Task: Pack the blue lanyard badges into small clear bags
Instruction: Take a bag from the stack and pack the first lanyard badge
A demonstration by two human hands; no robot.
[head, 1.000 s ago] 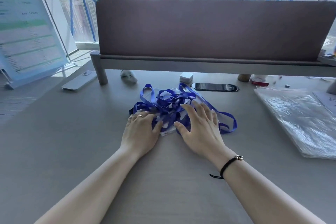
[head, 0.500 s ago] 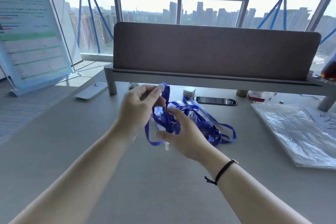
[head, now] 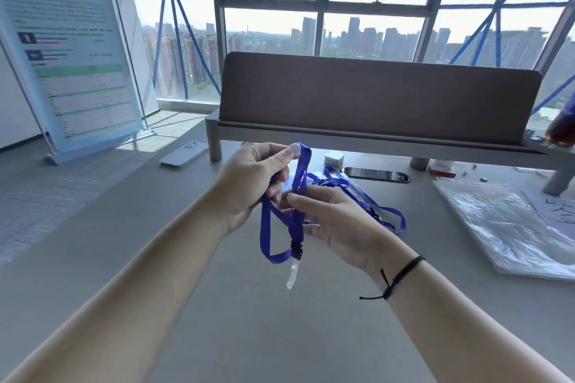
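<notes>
Tall windows with blue tape crosses look out over a city skyline behind a grey desk [head: 130, 258] with a brown fabric divider panel [head: 373, 99]. Since a second ago, when both hands lay flat on the heap, one blue woven lanyard with a black clip and clear plastic tab [head: 295, 227] has been lifted clear of the desk and now hangs between the hands, its tab dangling lowest. The left hand [head: 249, 183] pinches the top of the ribbon loop between thumb and fingers; the right hand [head: 336, 221] has its fingers curled on the doubled ribbon lower down. That likely means a single lanyard is being drawn out of the tangle, the first step before bagging. Against the frame half a second ago, the hands sit higher and the ribbon hangs straighter, while the camera has tilted up to show more window. The remaining pile of blue lanyards [head: 367, 196] lies on the desk behind the right hand, near a black phone [head: 376, 173]. A stack of small clear plastic bags [head: 510, 227] waits at the right, untouched; no badge appears bagged yet.
</notes>
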